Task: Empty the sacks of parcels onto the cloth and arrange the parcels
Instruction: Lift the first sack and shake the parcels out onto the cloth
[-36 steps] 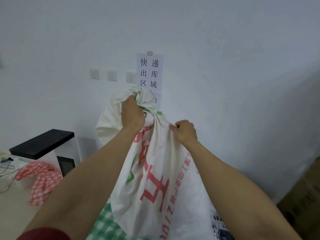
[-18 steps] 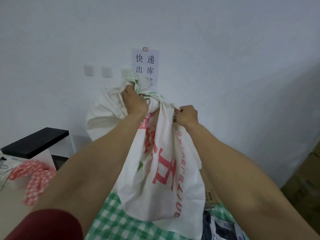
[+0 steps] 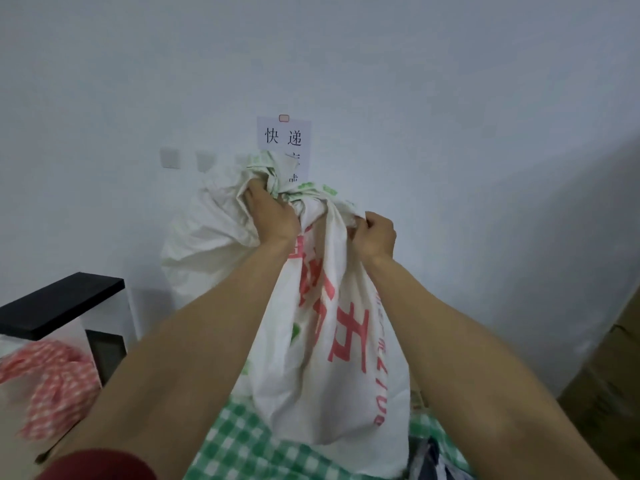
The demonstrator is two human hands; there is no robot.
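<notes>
We hold the white sack (image 3: 332, 341) up before the wall, its bunched upper end clenched in our left hand (image 3: 268, 216), while our right hand (image 3: 375, 235) pinches a fold just beside it. The sack's lower end hangs over the green checked cloth (image 3: 242, 441)
</notes>
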